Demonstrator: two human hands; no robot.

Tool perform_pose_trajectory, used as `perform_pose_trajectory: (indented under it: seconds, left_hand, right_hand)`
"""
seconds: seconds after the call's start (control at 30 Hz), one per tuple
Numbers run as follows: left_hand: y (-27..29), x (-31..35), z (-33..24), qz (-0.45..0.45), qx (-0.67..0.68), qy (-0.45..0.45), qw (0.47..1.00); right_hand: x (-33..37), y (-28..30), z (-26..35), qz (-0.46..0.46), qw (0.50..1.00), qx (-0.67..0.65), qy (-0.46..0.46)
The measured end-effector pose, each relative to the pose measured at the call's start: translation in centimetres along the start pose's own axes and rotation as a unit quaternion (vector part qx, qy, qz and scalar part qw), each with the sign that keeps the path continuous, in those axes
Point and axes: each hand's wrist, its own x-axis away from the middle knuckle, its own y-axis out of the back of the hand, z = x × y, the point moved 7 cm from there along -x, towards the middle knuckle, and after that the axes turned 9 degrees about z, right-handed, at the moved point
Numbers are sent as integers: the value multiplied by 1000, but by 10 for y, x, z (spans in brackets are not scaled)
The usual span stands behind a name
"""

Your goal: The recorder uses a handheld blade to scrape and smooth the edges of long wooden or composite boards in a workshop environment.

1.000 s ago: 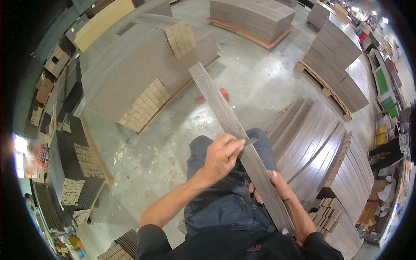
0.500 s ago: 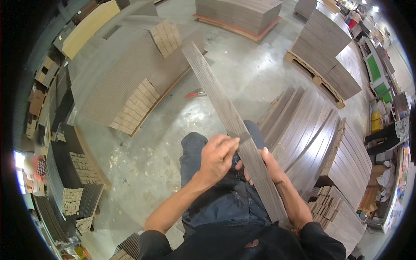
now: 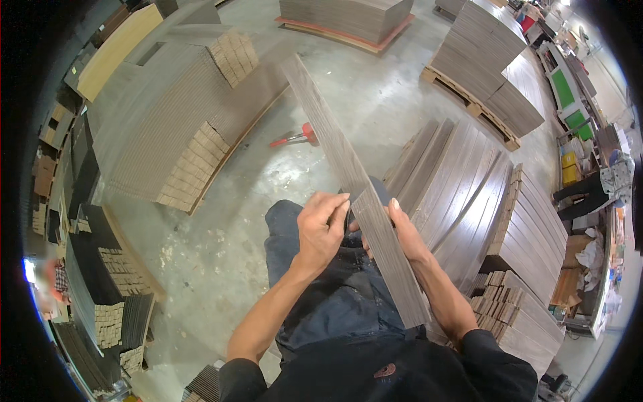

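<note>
A long grey wood-grain plank [image 3: 384, 234] slants over my lap, its far end up and to the left. A slanted seam or edge crosses its face near my hands. My right hand [image 3: 403, 234] grips the plank from the right, thumb along the edge and fingertips showing on the other side. My left hand [image 3: 321, 224] is closed in a pinch at the plank's left edge, beside the seam. Something small and dark shows by its fingertips, too hidden to name.
A red-handled tool [image 3: 295, 137] lies on the concrete floor beyond the plank. Stacked grey boards [image 3: 455, 194] stand close on my right, and a large board stack [image 3: 161, 120] at the left. A loaded pallet [image 3: 469, 100] stands far right. Another person [image 3: 596, 187] is at the right edge.
The view has shifted a little. My left hand has moved slightly back from over the plank's face to its left edge. The seam now looks more slanted. My right hand keeps its grip.
</note>
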Motion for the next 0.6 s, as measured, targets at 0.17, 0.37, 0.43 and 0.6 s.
perform_pose_trajectory:
  seconds: [0.17, 0.37, 0.43, 0.6]
  left_hand:
    - [-21, 8, -12, 48, 39, -71, 996]
    - [-16, 3, -1, 10, 51, -11, 999]
    - [-26, 9, -12, 63, 34, -45, 996]
    - [-32, 17, -4, 68, 73, -6, 995]
  right_hand:
    - [-7, 21, -9, -49, 998, 30, 6]
    - [-9, 21, 0, -71, 996, 50, -31]
    - [-13, 27, 0, -95, 994, 46, -17]
    - [-25, 35, 0, -44, 996, 28, 66]
